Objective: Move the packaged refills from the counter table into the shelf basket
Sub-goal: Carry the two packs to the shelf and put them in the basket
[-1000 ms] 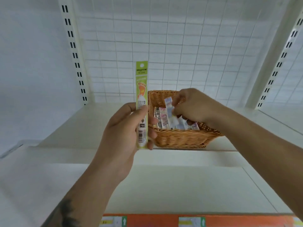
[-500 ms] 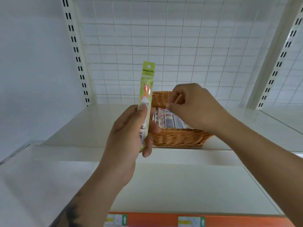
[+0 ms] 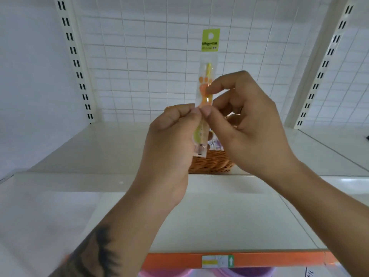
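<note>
Both hands held 1 green packaged refill [image 3: 207, 76] upright, above and in front of the wicker basket [image 3: 209, 162]. The left hand [image 3: 169, 144] pinched its lower half; the right hand [image 3: 245, 118] pinched the middle, each grip narrow. Best tip it flat, then lower it among the packets [image 3: 216, 144] at 12 o'clock. White shelf [image 3: 99, 148], grid back panel [image 3: 139, 56].

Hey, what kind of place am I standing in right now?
Most likely a retail shop aisle: white display shelving with slotted uprights, an orange shelf edge strip carrying a price label, and a hang-tab packaged refill held above a wicker basket.
</note>
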A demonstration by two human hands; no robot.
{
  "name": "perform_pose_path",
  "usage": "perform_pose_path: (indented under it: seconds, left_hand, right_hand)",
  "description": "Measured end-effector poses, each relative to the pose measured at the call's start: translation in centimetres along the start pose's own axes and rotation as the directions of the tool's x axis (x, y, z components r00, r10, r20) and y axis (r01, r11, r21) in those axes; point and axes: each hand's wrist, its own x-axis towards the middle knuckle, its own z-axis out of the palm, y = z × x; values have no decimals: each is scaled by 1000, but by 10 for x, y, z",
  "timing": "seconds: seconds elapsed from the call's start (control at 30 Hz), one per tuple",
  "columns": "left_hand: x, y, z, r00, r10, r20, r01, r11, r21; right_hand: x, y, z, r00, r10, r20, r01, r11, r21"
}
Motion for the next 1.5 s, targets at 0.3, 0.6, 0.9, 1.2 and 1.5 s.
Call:
perform_pose_path:
  seconds: [0.3, 0.6, 0.9, 1.2, 1.5]
  left_hand:
    - [-11, -52, -45, 934, 309, 176, -261, 257, 931]
    - [-12, -76, -56, 919, 322, 227, -318, 265, 910]
    - [-9, -84, -62, 908, 339, 247, -350, 286, 892]
    - [-35, -74, -69, 926, 275, 258, -317, 199, 927]
    - [-162, -81, -80, 996, 69, 63, -58, -77, 995]
  right_hand:
    - [50, 47, -10, 733, 652, 195, -622, 758, -195]
    - [59, 65, 26, 587, 754, 294, -403, 588, -701]
    - [58, 52, 27, 744, 632, 216, -176, 497, -849]
    - [-50, 23, 3, 982, 138, 129, -41, 822, -568]
    - [-193, 39, 13, 883, 106, 457, 161, 846, -508]
